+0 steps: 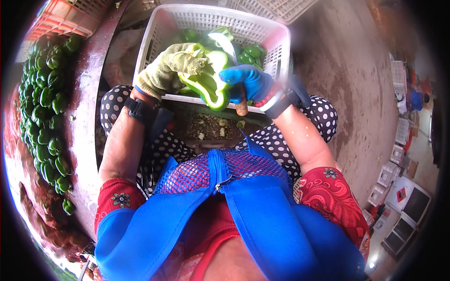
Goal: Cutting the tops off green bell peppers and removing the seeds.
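Observation:
My left hand [172, 68], in a pale knitted glove, holds the seedy core and stem end of a cut green bell pepper at the near left part of a white plastic crate [214, 14]. Just right of it, my right hand [248, 82], in a blue glove, grips a knife by its wooden handle [242, 105], its curved blade [226, 44] pointing up and away. An opened pepper piece [218, 80] with a pale cut rim lies between my hands, its underside touching blue-gloved fingers. More green peppers [251, 54] lie inside the crate beneath.
A long pile of whole green peppers [44, 116] covers part of a ledge at the left. Behind it stands an orange crate [72, 15]. Pepper scraps and seeds [211, 128] lie below the crate's near edge. At the far right are stacked crates [389, 172] and a person in blue [417, 100].

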A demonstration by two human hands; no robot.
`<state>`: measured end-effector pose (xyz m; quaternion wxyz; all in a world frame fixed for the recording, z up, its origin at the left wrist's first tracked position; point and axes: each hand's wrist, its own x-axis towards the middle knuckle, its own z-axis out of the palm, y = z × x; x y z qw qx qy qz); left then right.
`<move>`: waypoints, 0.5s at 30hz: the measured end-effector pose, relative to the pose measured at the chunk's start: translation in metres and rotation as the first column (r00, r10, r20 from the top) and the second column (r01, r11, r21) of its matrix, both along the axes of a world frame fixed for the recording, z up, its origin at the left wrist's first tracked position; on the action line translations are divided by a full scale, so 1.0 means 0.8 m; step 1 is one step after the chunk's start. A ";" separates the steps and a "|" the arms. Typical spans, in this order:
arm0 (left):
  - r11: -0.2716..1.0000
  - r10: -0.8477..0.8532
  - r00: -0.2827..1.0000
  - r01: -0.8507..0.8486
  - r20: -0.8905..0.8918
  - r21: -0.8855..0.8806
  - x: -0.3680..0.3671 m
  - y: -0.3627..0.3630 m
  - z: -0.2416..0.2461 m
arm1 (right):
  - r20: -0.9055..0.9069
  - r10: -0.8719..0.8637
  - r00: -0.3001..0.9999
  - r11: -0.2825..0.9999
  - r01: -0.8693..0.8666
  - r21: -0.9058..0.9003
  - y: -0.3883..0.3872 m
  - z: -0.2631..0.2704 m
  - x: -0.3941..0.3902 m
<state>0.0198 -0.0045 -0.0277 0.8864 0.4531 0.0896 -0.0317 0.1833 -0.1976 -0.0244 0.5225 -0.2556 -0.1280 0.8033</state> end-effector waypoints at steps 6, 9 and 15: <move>0.956 0.289 0.957 -0.289 0.012 0.040 -0.006 0.006 -0.019 | -0.118 -0.030 0.993 0.994 0.042 0.096 0.009 0.013 -0.008; 0.894 0.436 0.896 -0.442 0.084 0.075 0.000 0.001 -0.012 | -0.078 -0.216 0.973 0.972 0.221 0.075 0.020 0.001 -0.019; 0.864 0.482 0.875 -0.485 0.055 0.140 0.015 0.001 0.026 | 0.156 -0.320 0.934 0.947 0.309 0.092 0.027 0.008 -0.015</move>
